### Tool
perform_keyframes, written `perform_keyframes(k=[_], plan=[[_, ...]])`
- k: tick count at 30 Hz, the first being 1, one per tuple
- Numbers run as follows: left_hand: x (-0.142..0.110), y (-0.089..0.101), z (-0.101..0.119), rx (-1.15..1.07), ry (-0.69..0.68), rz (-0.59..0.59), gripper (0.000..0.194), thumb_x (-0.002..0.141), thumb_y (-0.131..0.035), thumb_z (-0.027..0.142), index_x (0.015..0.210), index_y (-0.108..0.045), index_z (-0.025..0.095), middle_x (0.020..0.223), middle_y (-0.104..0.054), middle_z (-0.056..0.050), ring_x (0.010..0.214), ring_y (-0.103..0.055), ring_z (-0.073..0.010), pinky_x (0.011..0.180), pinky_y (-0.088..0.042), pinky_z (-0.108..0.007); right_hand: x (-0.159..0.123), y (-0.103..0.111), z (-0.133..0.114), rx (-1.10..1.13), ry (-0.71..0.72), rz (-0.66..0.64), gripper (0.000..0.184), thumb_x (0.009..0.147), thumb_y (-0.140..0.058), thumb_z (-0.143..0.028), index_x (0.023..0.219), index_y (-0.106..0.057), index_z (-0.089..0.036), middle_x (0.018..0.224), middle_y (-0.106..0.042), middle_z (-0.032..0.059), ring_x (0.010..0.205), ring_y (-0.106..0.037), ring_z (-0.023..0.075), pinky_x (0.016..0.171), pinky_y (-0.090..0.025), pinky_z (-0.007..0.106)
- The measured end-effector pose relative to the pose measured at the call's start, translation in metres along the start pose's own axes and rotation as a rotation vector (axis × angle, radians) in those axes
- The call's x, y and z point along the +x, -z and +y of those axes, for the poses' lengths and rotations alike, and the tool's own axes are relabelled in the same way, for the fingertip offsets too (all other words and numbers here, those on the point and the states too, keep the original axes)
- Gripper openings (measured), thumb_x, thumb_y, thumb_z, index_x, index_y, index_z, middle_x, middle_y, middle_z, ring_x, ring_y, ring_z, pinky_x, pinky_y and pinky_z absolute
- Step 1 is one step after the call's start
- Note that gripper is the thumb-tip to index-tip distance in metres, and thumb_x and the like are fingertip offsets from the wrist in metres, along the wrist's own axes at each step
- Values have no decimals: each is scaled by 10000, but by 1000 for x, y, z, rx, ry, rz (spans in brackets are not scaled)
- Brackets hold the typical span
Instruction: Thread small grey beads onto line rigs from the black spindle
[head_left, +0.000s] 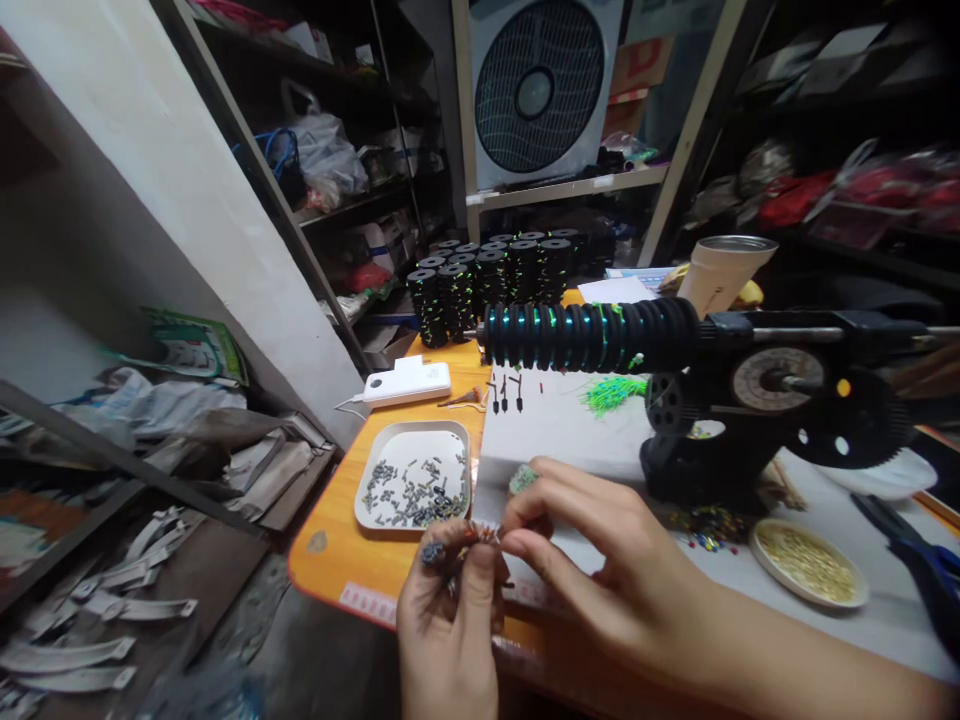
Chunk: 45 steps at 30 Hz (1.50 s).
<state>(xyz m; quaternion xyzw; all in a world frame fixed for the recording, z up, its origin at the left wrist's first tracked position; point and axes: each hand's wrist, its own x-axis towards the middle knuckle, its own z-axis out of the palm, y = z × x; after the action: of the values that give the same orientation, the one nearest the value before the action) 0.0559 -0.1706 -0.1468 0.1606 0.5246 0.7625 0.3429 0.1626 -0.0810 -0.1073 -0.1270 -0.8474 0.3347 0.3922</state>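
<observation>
My left hand [454,610] is closed, with thumb and fingers pinching a small bunch of thin reddish-brown pieces [480,535], too small to name. Fingertips of my right hand [581,550] meet at the end of that bunch in a pinch; what lies between them is hidden. A rough pale-green thing [523,478] shows at a right finger, and a dark blue-grey one [433,552] at a left finger. Just beyond my left hand, a white tray [365,515] holds many small dark metal-looking pieces. Several dark small parts with stems [505,395] lie on white paper [540,430].
A black geared machine [772,400] carries ribbed black rings [589,335] on a horizontal shaft. Green strands [611,393] lie beneath. At right are a dish of gold-coloured bits [810,565] and blue-black scissors [911,550]. A white power bank [407,382] and stacked black spools [491,275] stand behind.
</observation>
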Motion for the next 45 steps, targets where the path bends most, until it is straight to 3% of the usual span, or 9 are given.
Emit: perform_keyframes(k=[5, 12, 20, 28, 34, 38, 40, 43, 45], plan=[[-1, -2, 7, -268, 157, -23, 312, 580, -892, 355, 681, -680, 151, 554, -564, 38, 458, -462, -23, 443, -359, -97, 1, 2, 4, 32, 30, -37, 105, 908, -568, -90, 874, -653, -141, 751, -568, 17, 679, -524, 99, 602, -402, 193], [-1, 8, 11, -112, 60, 1, 312, 610, -862, 418, 694, -680, 179, 545, -552, 28, 441, -376, -26, 401, -274, -98, 12, 17, 2, -43, 57, -50, 123, 900, -595, -93, 892, -706, -146, 712, -522, 3, 616, -500, 88, 549, -385, 183], [0, 11, 14, -93, 120, -29, 407, 577, -874, 445, 671, -622, 139, 518, -547, 24, 399, -339, 0, 395, -227, -97, 9, 18, 1, -107, 106, -128, 190, 909, -527, -73, 924, -701, -149, 744, -527, 22, 620, -506, 100, 542, -399, 187], [-1, 8, 16, -169, 212, -111, 394, 567, -888, 417, 634, -634, 124, 497, -534, 34, 371, -297, 26, 380, -221, -88, 9, 17, -1, -15, 105, -122, 127, 895, -603, -98, 915, -720, -144, 757, -539, 21, 629, -518, 90, 554, -414, 167], [-4, 7, 12, -141, 282, -46, 417, 506, -902, 453, 678, -680, 145, 482, -575, 24, 351, -356, 10, 362, -256, -86, 7, 11, -7, 4, 105, -116, 120, 853, -644, -75, 904, -724, -148, 710, -524, 2, 606, -497, 89, 520, -393, 169], [-8, 1, 11, -191, 211, -56, 365, 497, -925, 358, 752, -732, 183, 634, -666, -12, 571, -609, -117, 571, -503, -204, 6, 10, -12, 29, 31, -94, 113, 851, -600, -51, 863, -676, -134, 756, -561, 13, 663, -523, 89, 583, -421, 175], [-10, -1, 11, -189, 206, -14, 397, 469, -937, 337, 782, -736, 197, 690, -692, -20, 661, -648, -158, 671, -531, -253, 6, 9, -15, 53, 7, -97, 115, 839, -592, -39, 845, -662, -131, 758, -571, 13, 673, -531, 88, 597, -425, 176], [-10, -2, 10, -194, 176, 49, 360, 469, -935, 350, 688, -696, 192, 633, -647, 16, 580, -588, -97, 582, -489, -174, 6, 8, -17, 76, -30, -104, 128, 836, -577, -35, 804, -653, -134, 744, -583, 15, 666, -540, 93, 594, -429, 184], [-9, -3, 10, -250, 116, 2, 336, 544, -907, 357, 601, -631, 175, 563, -561, 39, 521, -512, -64, 528, -446, -140, 5, 5, -17, 87, -34, -94, 135, 836, -579, -39, 793, -662, -136, 731, -586, 18, 662, -545, 98, 585, -431, 188]])
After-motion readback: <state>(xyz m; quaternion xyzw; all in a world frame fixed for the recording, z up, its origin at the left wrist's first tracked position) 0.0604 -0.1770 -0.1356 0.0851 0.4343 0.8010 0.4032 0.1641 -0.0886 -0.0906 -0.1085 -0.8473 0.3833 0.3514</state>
